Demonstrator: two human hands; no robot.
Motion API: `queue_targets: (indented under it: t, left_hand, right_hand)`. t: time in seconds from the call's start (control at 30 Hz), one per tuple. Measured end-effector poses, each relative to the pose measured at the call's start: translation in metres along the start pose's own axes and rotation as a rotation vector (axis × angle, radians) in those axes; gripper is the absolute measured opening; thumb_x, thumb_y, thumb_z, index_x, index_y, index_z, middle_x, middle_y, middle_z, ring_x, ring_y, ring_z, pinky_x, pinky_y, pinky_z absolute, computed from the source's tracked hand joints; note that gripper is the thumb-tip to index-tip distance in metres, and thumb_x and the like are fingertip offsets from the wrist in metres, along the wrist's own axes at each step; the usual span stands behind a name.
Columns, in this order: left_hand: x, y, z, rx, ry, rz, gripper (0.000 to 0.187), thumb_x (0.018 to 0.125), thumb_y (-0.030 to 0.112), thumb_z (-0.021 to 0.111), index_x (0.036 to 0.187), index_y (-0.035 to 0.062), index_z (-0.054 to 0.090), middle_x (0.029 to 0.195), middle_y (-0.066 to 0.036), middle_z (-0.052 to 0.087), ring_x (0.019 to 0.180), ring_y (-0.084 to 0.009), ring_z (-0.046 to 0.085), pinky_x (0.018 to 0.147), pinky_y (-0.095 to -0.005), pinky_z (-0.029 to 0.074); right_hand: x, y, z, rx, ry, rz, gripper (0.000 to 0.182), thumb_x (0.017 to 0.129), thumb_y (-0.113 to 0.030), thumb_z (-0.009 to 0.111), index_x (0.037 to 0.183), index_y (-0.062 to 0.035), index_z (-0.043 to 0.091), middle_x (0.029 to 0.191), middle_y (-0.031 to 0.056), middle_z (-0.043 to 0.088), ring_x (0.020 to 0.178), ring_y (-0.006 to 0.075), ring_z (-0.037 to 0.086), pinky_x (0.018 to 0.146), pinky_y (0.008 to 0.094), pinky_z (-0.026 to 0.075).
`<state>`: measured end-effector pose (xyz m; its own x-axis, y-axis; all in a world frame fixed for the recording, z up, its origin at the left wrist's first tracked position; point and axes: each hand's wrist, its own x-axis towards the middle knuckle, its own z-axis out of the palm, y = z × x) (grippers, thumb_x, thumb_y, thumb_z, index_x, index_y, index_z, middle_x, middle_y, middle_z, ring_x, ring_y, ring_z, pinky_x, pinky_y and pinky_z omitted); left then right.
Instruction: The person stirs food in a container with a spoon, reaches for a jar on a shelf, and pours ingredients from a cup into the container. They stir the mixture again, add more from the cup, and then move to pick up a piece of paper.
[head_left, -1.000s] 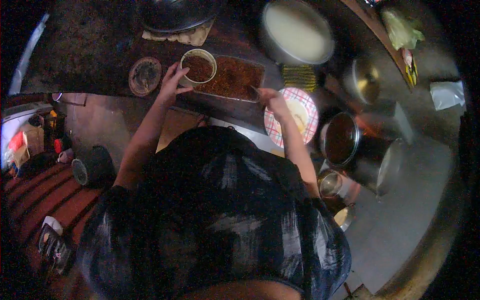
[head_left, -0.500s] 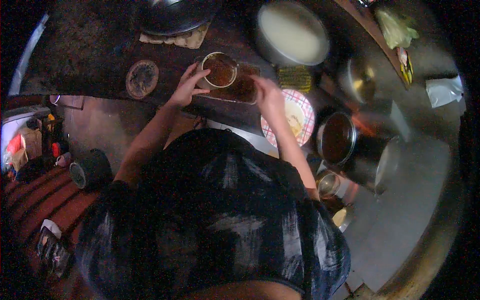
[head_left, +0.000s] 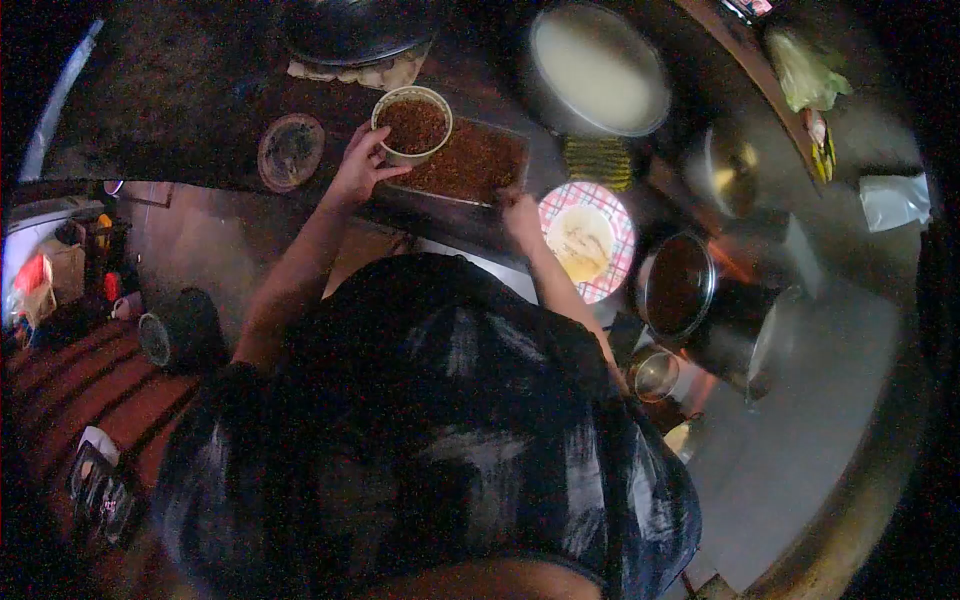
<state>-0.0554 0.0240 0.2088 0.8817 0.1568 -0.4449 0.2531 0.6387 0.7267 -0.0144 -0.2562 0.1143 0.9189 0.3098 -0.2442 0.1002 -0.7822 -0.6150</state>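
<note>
We can read no text, label, brand, number or sign here.
We do see small pale and pinkish marks on the dark bag at the lower left, but they are too small and blurred for us to tell whether they are letters. At the top right edge, we find a partly cut-off item with light and reddish patches, and we cannot make out any wording or digits on the part of it that shows.
</note>
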Motion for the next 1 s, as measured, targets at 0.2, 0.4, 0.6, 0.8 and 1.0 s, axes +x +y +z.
queue_targets:
  t: [0.2, 0.4, 0.6, 0.8, 1.0]
  left_hand:
    - [-0.004, 0.002, -0.007, 0.043, 0.047, -0.001, 0.055, 0.071, 0.023, 0.059, 0.116, 0.0082, 0.030, 0.113, -0.011, 0.036, 0.107, -0.0284, 0.037, 0.071, -0.0457, 0.048]
    - [-0.002, 0.000, -0.016, 0.128, 0.066, 0.014, 0.061, 0.070, 0.022, 0.061, 0.120, 0.0087, 0.028, 0.115, -0.011, 0.036, 0.109, -0.0272, 0.036, 0.069, -0.0418, 0.050]
    - [-0.004, -0.006, -0.005, 0.316, 0.015, 0.098, 0.066, 0.068, 0.021, 0.063, 0.122, 0.0087, 0.027, 0.118, -0.010, 0.033, 0.109, -0.0273, 0.035, 0.071, -0.0421, 0.049]
    - [-0.005, -0.017, 0.021, 0.186, -0.027, -0.006, 0.061, 0.069, 0.021, 0.062, 0.120, 0.0098, 0.030, 0.117, -0.008, 0.035, 0.105, -0.0272, 0.040, 0.072, -0.0426, 0.048]
    - [-0.002, -0.022, 0.026, 0.152, -0.039, -0.031, 0.053, 0.072, 0.023, 0.059, 0.117, 0.0110, 0.033, 0.112, -0.007, 0.041, 0.099, -0.0257, 0.046, 0.072, -0.0439, 0.048]
  right_hand:
    - [0.005, 0.017, -0.011, 0.528, -0.068, 0.111, 0.023, 0.070, -0.003, 0.048, 0.090, -0.0020, 0.060, 0.079, 0.0039, 0.059, 0.068, 0.0130, 0.052, 0.061, 0.0234, 0.040]
    - [-0.016, -0.017, -0.060, 0.706, -0.051, 0.247, 0.021, 0.074, -0.007, 0.049, 0.092, -0.0027, 0.059, 0.086, 0.0084, 0.060, 0.079, 0.0153, 0.053, 0.072, 0.0245, 0.040]
    - [-0.025, -0.059, -0.107, 0.600, 0.035, 0.039, 0.022, 0.077, -0.008, 0.047, 0.096, -0.0024, 0.057, 0.083, 0.0066, 0.058, 0.072, 0.0116, 0.051, 0.058, 0.0201, 0.036]
    - [-0.030, -0.111, -0.098, 0.211, 0.209, -0.301, 0.018, 0.078, -0.011, 0.047, 0.091, -0.0052, 0.057, 0.081, 0.0156, 0.058, 0.076, 0.0270, 0.056, 0.066, 0.0335, 0.044]
    - [-0.044, -0.125, -0.107, -0.080, 0.339, -0.364, 0.020, 0.074, -0.006, 0.048, 0.092, -0.0086, 0.057, 0.086, 0.0159, 0.055, 0.075, 0.0323, 0.054, 0.064, 0.0377, 0.043]
